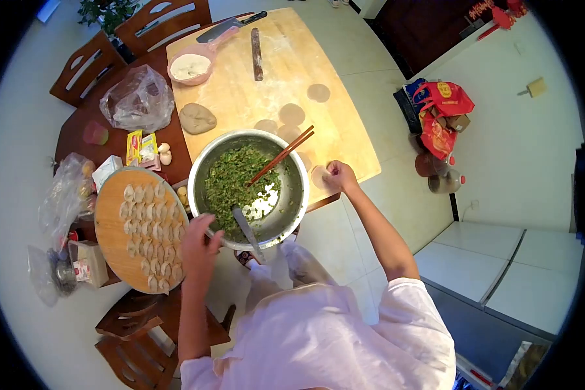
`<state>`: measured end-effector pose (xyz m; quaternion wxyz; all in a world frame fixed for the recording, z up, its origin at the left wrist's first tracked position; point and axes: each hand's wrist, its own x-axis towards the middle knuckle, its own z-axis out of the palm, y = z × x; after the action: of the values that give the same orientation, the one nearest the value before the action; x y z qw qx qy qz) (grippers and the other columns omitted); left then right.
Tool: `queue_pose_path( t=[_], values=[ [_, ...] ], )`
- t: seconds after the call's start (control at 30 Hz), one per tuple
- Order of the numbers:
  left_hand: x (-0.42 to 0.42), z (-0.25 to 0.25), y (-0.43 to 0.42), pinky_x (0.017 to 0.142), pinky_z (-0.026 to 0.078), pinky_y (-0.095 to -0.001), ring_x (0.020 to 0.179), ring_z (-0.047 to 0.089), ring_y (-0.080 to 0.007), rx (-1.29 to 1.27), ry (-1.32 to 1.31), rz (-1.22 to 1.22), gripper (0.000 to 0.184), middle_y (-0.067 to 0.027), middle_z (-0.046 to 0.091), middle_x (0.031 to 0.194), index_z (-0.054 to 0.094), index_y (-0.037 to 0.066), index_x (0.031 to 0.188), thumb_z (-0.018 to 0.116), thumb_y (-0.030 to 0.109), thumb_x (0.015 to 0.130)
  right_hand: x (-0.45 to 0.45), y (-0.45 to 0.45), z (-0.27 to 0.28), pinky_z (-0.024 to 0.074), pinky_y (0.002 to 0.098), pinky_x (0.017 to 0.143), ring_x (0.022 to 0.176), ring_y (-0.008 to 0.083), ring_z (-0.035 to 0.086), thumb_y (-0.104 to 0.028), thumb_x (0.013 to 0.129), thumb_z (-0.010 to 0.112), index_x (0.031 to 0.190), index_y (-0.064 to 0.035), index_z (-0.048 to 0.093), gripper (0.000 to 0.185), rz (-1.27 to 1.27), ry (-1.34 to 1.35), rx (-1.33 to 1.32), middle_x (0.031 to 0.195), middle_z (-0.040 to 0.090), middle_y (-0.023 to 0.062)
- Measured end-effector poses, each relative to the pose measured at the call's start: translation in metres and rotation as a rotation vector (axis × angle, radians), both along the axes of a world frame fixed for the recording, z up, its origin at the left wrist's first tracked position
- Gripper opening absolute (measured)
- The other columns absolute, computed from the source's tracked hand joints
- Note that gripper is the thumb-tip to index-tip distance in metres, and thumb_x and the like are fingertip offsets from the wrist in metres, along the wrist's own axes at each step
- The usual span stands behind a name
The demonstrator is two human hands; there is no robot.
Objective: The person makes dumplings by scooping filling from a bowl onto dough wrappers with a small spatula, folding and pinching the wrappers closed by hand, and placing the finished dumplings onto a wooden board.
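Note:
My right hand (340, 177) is at the near right edge of the wooden board (344, 130), its fingers pinched on the rim of a round dough wrapper (319, 177). My left hand (200, 246) is beside the near left rim of a steel bowl (295, 211), fingers apart and nothing visible in them. Chopped green filling (234, 175) lies in the bowl, with wooden chopsticks (281, 156) and a metal spoon (247, 233) leaning in it. Several more wrappers (318, 93) lie on the board. Left of the bowl, a round board (110, 195) carries rows of folded dumplings (151, 227).
A dough lump (197, 119), a pink scoop of flour (190, 67), a rolling pin (257, 55) and a cleaver (221, 30) lie on the wooden board. Plastic bags (138, 97) and packets (134, 147) are on the table to the left. Chairs (88, 68) surround it.

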<state>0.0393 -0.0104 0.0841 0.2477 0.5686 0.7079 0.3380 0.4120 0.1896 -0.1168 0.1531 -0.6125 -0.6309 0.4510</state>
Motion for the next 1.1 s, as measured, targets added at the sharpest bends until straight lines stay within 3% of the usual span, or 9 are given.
queue_pose_path(
  t=[0.13, 0.3, 0.4, 0.53, 0.63, 0.73, 0.8, 0.87, 1.1],
  values=[
    [0.065, -0.024, 0.058, 0.087, 0.049, -0.0364, 0.101, 0.061, -0.0302, 0.075, -0.157, -0.268, 0.043, -0.0136, 0.060, 0.118, 0.060, 0.003, 0.114, 0.074, 0.008, 0.074, -0.012, -0.010, 0.063, 0.0435, 0.0206, 0.063, 0.070, 0.0059, 0.053, 0.003, 0.078, 0.067, 0.085, -0.0052, 0.051, 0.019, 0.022, 0.184, 0.108, 0.076, 0.053, -0.0033],
    [0.119, -0.046, 0.099, 0.086, 0.051, -0.0322, 0.101, 0.062, -0.0217, -0.215, -0.890, -0.138, 0.043, -0.0126, 0.063, 0.111, 0.058, -0.001, 0.117, 0.075, 0.009, 0.078, -0.058, -0.053, 0.165, 0.0444, 0.0217, 0.070, 0.078, 0.0060, 0.053, 0.006, 0.079, 0.063, 0.103, -0.0039, 0.052, 0.028, 0.061, 0.628, -0.008, 0.087, 0.056, -0.0008],
    [0.104, -0.048, 0.096, 0.082, 0.051, -0.0279, 0.095, 0.063, -0.0153, -0.405, -1.241, -0.344, 0.036, -0.0082, 0.065, 0.104, 0.060, -0.002, 0.113, 0.073, 0.006, 0.081, -0.077, -0.073, 0.190, 0.0441, 0.0210, 0.073, 0.084, 0.0049, 0.053, 0.004, 0.081, 0.063, 0.117, -0.0026, 0.051, 0.038, 0.122, 0.689, -0.020, 0.093, 0.057, 0.0010],
    [0.083, -0.033, 0.067, 0.076, 0.050, -0.0234, 0.087, 0.061, -0.0081, -0.329, -1.105, -0.358, 0.025, -0.0029, 0.066, 0.095, 0.063, 0.000, 0.104, 0.072, 0.004, 0.081, -0.098, -0.089, 0.204, 0.0427, 0.0168, 0.067, 0.074, 0.0024, 0.053, 0.002, 0.085, 0.062, 0.116, -0.0020, 0.054, 0.032, 0.064, 0.836, -0.181, 0.088, 0.058, -0.0004],
    [0.065, -0.041, 0.044, 0.082, 0.049, -0.0260, 0.091, 0.061, -0.0100, -0.295, -1.108, -0.329, 0.034, -0.0033, 0.064, 0.100, 0.057, 0.001, 0.111, 0.070, -0.001, 0.080, -0.121, -0.101, 0.203, 0.0436, 0.0187, 0.064, 0.074, 0.0028, 0.054, 0.000, 0.088, 0.061, 0.110, -0.0011, 0.058, 0.023, 0.041, 0.843, -0.159, 0.083, 0.059, -0.0012],
    [0.042, -0.047, 0.020, 0.084, 0.048, -0.0268, 0.093, 0.059, -0.0107, -0.229, -1.157, -0.183, 0.034, -0.0024, 0.062, 0.101, 0.054, 0.003, 0.112, 0.065, -0.003, 0.080, -0.136, -0.120, 0.201, 0.0447, 0.0215, 0.066, 0.074, 0.0065, 0.055, -0.003, 0.088, 0.060, 0.109, -0.0008, 0.060, 0.020, 0.044, 0.534, 0.167, 0.081, 0.059, 0.0013],
    [0.025, -0.042, 0.003, 0.086, 0.047, -0.0270, 0.098, 0.056, -0.0101, -0.202, -1.178, 0.026, 0.035, -0.0025, 0.060, 0.104, 0.054, 0.003, 0.113, 0.062, -0.004, 0.079, -0.142, -0.140, 0.208, 0.0474, 0.0305, 0.066, 0.073, 0.0188, 0.060, -0.013, 0.085, 0.064, 0.108, -0.0018, 0.061, 0.026, 0.295, 0.203, 0.447, 0.083, 0.061, 0.0081],
    [-0.001, -0.030, -0.015, 0.095, 0.046, -0.0323, 0.108, 0.058, -0.0187, -0.150, -1.352, 0.210, 0.042, -0.0079, 0.060, 0.115, 0.054, 0.002, 0.119, 0.057, -0.007, 0.078, -0.145, -0.166, 0.212, 0.0481, 0.0351, 0.065, 0.072, 0.0247, 0.061, -0.019, 0.084, 0.066, 0.111, -0.0032, 0.060, 0.032, 0.583, -0.073, 0.624, 0.084, 0.061, 0.0113],
    [-0.066, -0.063, -0.070, 0.094, 0.048, -0.0418, 0.108, 0.060, -0.0292, -0.068, -1.503, 0.482, 0.026, -0.0169, 0.061, 0.114, 0.053, 0.000, 0.115, 0.056, 0.002, 0.089, -0.176, -0.215, 0.153, 0.0488, 0.0394, 0.059, 0.071, 0.0271, 0.061, -0.012, 0.073, 0.066, 0.117, -0.0050, 0.055, 0.046, 0.693, -0.391, 0.547, 0.080, 0.056, 0.0112]
  ],
)
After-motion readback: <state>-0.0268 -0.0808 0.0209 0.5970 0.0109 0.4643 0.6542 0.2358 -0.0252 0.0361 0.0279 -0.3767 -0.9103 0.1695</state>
